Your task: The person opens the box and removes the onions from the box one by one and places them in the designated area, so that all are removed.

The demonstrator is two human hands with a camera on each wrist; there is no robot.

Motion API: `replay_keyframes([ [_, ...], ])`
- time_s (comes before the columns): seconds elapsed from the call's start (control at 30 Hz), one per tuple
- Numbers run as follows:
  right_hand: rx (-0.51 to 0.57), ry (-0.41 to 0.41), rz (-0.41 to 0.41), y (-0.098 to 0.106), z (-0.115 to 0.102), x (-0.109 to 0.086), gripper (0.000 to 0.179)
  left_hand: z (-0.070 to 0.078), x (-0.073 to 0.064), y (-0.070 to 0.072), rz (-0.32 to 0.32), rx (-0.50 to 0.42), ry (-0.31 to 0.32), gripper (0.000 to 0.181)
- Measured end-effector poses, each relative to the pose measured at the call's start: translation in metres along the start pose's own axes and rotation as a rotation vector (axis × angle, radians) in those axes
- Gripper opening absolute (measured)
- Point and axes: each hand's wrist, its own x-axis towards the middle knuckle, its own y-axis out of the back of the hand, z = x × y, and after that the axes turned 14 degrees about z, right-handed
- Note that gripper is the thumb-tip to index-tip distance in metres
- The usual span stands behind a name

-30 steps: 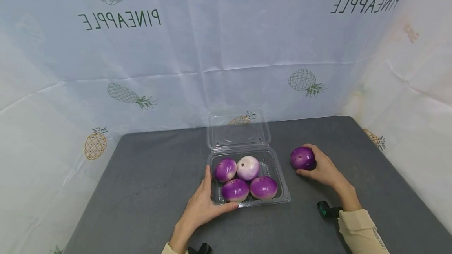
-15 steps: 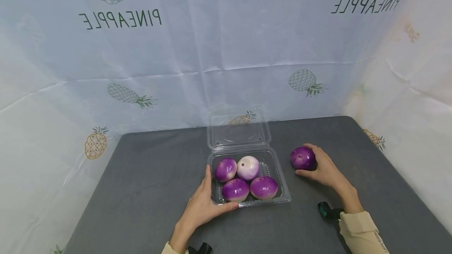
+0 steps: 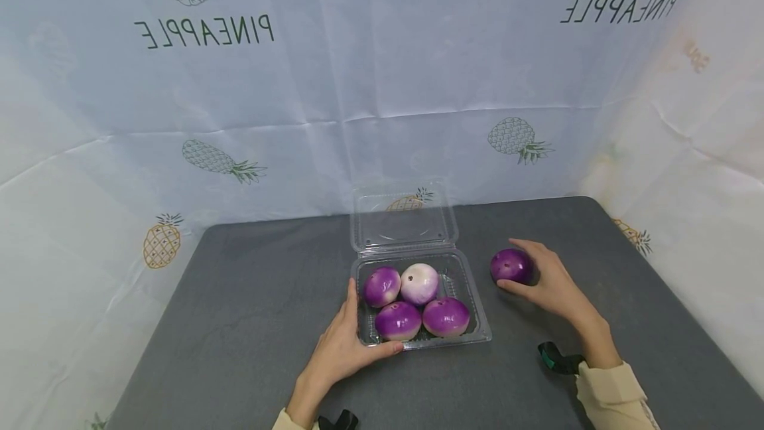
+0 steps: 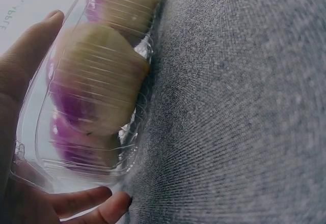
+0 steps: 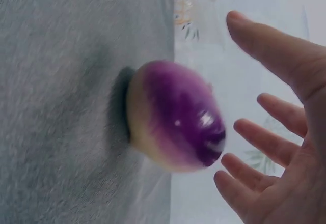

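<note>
Head view: lower centre, the left hand (image 3: 340,345), spread wide, touches the left and front edges of a clear plastic clamshell (image 3: 461,284) containing four purple-and-white turnips (image 3: 398,322); right of centre, another turnip (image 3: 510,267) rests on the grey table (image 3: 268,297) beside the right hand (image 3: 552,285), fingers spread, holding nothing.

I record: turnips (image 3: 446,318), purple and cream; my sleeves (image 3: 611,387), beige; tabletop (image 3: 268,297), grey; backdrop (image 3: 388,65), pale, printed with pineapples (image 3: 161,245).
</note>
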Motion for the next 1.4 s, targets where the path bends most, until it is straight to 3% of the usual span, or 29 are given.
replay_keyframes([
  [0.17, 0.045, 0.036, 0.02, 0.003, -0.012, -0.001, 0.076, 0.0, 0.0, 0.0, -0.002, -0.003, 0.003, 0.143],
  [0.3, 0.115, 0.019, 0.009, 0.005, -0.023, -0.002, 0.075, 0.0, 0.0, 0.0, -0.004, -0.005, 0.004, 0.143],
  [0.53, 0.202, -0.023, -0.062, 0.004, -0.037, -0.007, 0.073, 0.0, 0.0, 0.0, -0.001, -0.006, -0.003, 0.144],
  [0.8, 0.317, -0.018, -0.179, -0.007, -0.054, -0.015, 0.073, 0.0, 0.0, 0.0, -0.005, -0.001, 0.002, 0.145],
  [1.23, 0.354, -0.018, -0.306, -0.025, -0.077, -0.031, 0.071, 0.0, 0.001, 0.0, -0.001, -0.003, 0.003, 0.144],
  [1.4, 0.309, 0.035, -0.331, -0.031, -0.079, -0.034, 0.076, 0.0, 0.001, 0.0, -0.002, -0.006, 0.0, 0.144],
])
